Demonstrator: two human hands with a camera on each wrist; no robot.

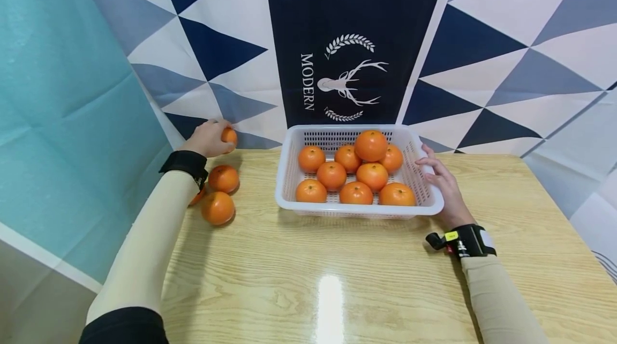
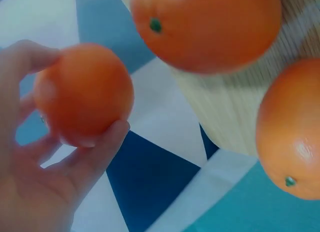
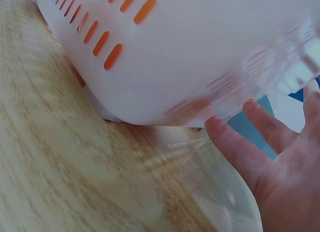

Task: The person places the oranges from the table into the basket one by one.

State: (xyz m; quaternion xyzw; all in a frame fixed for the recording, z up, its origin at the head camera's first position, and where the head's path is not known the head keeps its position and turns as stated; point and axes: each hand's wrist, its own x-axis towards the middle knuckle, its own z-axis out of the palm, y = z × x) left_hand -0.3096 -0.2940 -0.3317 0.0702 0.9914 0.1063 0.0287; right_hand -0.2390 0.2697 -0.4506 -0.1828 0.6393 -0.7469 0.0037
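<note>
My left hand (image 1: 208,139) grips an orange (image 2: 87,95) between thumb and fingers, near the patterned backdrop at the table's far left. Below this hand, several oranges (image 1: 224,178) sit on the table, one of them mostly hidden behind the wrist. A white plastic basket (image 1: 359,208) with slotted walls stands at the far middle, with several oranges (image 1: 331,175) inside and one resting on top of others. At the basket's right end, my right hand (image 1: 445,188) holds the rim. In the right wrist view, spread fingers (image 3: 237,144) lie against the outer wall.
The wooden table (image 1: 270,274) has a bright glare patch near its front. Behind it hangs a backdrop (image 1: 231,17) of blue, grey and white triangles. A teal sheet (image 1: 72,92) borders the left side.
</note>
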